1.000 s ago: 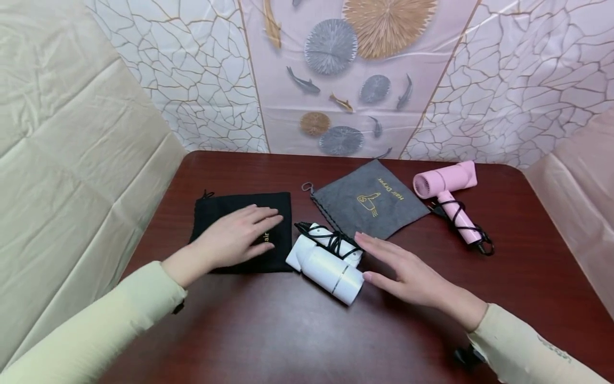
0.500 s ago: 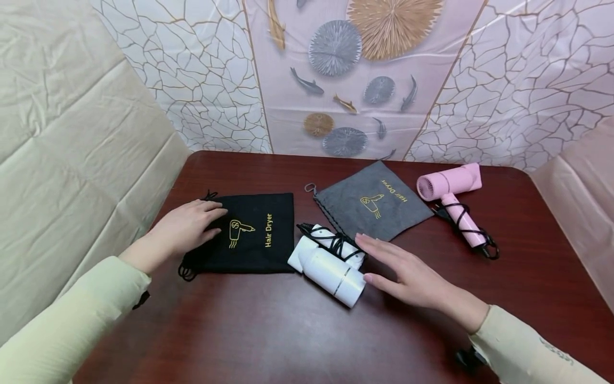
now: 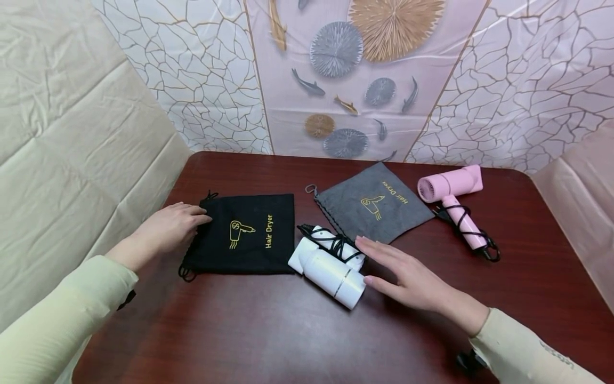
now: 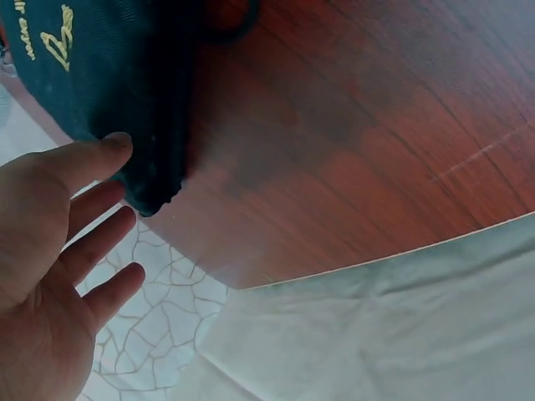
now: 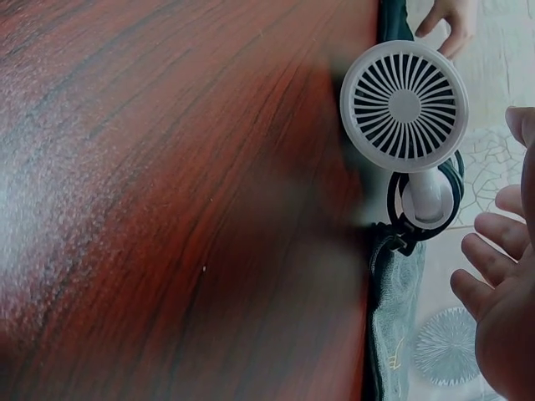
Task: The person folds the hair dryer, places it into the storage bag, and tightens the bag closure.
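A black drawstring bag (image 3: 254,256) with a gold hair dryer print lies flat on the left of the table. Over its left, corded edge is my left hand (image 3: 168,226), fingers loosely extended and holding nothing; the left wrist view shows them spread beside the bag (image 4: 100,83). A white folding hair dryer (image 3: 331,274), black cord wound round its folded handle, lies at the bag's right edge. My right hand (image 3: 408,272) is just right of it, fingers straight. In the right wrist view the round grille of the hair dryer (image 5: 405,106) faces the open palm (image 5: 510,292).
A grey drawstring bag (image 3: 374,202) with a similar gold print lies behind the white dryer. At the back right rests a pink hair dryer (image 3: 448,184) with its cord round the handle. Fabric hangs round the dark red table (image 3: 288,341) at the back and sides.
My left hand has moved left from the middle of the black bag to its corded edge, uncovering the gold print. The right hand stays by the white hair dryer.
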Demonstrator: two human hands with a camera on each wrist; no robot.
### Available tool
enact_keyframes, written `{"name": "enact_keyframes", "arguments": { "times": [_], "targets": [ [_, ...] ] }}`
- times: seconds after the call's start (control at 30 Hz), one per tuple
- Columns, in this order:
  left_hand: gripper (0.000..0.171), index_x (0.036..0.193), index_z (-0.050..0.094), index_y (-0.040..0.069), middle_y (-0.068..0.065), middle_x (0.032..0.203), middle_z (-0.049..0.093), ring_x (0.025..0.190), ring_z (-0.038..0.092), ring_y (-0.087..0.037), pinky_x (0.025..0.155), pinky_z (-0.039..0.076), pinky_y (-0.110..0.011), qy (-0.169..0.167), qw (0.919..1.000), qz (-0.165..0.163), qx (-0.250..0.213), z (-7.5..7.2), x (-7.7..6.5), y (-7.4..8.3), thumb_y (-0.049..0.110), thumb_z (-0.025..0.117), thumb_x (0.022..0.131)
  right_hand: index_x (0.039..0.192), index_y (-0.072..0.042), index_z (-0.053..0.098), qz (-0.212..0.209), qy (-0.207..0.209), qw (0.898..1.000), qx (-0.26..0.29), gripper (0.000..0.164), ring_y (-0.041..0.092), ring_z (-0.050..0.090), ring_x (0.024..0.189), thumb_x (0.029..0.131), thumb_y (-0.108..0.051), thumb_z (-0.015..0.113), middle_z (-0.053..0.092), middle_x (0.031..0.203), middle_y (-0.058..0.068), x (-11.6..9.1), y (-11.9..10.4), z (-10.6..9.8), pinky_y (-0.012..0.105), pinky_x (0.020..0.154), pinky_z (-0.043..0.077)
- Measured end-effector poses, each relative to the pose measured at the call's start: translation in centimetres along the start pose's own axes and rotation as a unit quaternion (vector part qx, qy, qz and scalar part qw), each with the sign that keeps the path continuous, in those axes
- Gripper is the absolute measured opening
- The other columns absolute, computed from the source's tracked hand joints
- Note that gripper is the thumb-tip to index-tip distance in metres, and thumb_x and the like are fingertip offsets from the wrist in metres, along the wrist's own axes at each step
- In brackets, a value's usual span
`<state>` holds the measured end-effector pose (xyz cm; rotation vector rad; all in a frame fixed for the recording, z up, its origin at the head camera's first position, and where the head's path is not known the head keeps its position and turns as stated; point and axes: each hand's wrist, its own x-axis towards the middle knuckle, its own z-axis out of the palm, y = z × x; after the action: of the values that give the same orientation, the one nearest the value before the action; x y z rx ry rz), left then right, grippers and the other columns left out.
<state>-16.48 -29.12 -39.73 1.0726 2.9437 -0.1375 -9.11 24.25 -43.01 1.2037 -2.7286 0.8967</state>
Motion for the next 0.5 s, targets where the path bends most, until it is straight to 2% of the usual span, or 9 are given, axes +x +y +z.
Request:
{"name": "enact_keyframes", "arguments": {
  "times": [0.17, 0.5],
  "targets": [
    [0.034, 0.121, 0.077, 0.003, -0.021, 0.126, 0.072, 0.12, 0.068, -0.041, 0.107, 0.052, -0.059, -0.015, 0.9997, 0.014, 0.011, 1.1, 0.1, -0.2, -0.008, 0.074, 0.089, 0.161, -0.009, 0.048, 0.004, -0.002, 1.0, -0.001, 0.07, 0.028, 0.048, 0.151, 0.099, -0.022, 0.077, 0.048, 0.165, 0.009, -0.2, 0.1, 0.2, 0.01, 0.122, 0.017],
    [0.034, 0.115, 0.08, 0.004, -0.02, 0.123, 0.073, 0.118, 0.069, -0.04, 0.105, 0.053, -0.056, -0.006, 0.9995, 0.029, 0.012, 2.5, 0.0, -0.4, -0.009, 0.08, 0.083, 0.162, -0.012, 0.047, 0.017, -0.007, 1.0, 0.001, 0.07, 0.027, 0.047, 0.151, 0.1, -0.024, 0.076, 0.048, 0.166, 0.007, -0.2, 0.1, 0.3, 0.011, 0.122, 0.018]
  ]
}}
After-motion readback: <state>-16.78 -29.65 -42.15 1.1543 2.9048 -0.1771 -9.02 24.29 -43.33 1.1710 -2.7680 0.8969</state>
